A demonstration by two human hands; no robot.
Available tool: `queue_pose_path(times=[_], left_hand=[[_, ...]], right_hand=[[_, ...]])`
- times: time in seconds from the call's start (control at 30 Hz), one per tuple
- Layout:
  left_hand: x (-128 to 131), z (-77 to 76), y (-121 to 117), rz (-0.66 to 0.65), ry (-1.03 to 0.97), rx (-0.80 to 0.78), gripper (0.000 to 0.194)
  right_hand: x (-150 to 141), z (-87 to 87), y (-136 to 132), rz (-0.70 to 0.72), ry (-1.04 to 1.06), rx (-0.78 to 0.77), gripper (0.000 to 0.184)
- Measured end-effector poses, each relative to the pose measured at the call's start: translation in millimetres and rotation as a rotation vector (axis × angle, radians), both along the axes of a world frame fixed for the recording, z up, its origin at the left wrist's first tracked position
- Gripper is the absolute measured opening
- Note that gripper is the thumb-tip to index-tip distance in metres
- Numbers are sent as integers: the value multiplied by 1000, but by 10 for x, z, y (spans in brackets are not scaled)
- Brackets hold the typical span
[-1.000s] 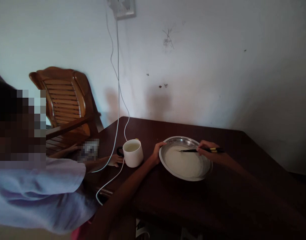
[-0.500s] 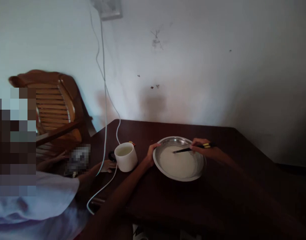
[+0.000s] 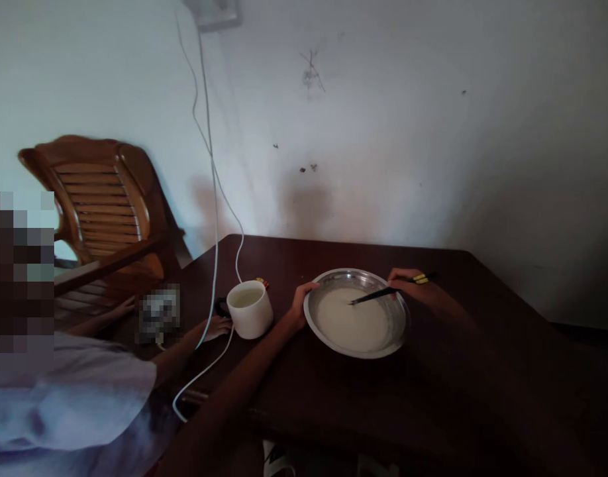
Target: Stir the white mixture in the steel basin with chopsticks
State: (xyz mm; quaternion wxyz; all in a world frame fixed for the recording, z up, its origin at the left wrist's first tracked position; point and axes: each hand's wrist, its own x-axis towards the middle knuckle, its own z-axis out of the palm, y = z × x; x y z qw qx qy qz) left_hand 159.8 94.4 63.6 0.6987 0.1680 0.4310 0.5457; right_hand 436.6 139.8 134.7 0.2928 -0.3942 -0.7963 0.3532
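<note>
A wide metal bowl stands on the dark table, holding a thick, creamy white mixture. My left hand is closed on the bowl's left rim, the thumb over the edge. Dark chopsticks with yellow bands near their upper end are gripped in my right hand at the bowl's far right rim. Their tips dip into the mixture near its middle. Left of my left hand is a white mug with pale liquid inside and a dark handle.
At the left sits another person in a light shirt, one hand beside the mug. White cables hang from the wall and cross the table. A wooden chair stands behind that person. A small wrapper lies behind the mug.
My right hand has shifted a little to the right, and the chopstick tips have moved slightly right through the mixture. My left hand stays on the rim.
</note>
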Motion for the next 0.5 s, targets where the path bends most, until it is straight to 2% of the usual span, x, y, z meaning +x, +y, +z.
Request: queue_pose_path(times=[0.1, 0.23, 0.37, 0.43, 0.5], left_hand=[[12, 20, -13, -9, -8, -10, 29], [3, -6, 0, -12, -2, 9, 27], [10, 27, -11, -15, 28, -24, 33], [25, 68, -28, -4, 31, -43, 33], [38, 101, -42, -5, 16, -44, 32]], right_hand=[[213, 40, -41, 39, -25, -30, 29], [134, -53, -163, 129, -100, 76, 30], [126, -128, -132, 26, -106, 163, 33], [278, -72, -129, -16, -120, 152, 37], [420, 11, -176, 25, -149, 92, 41]])
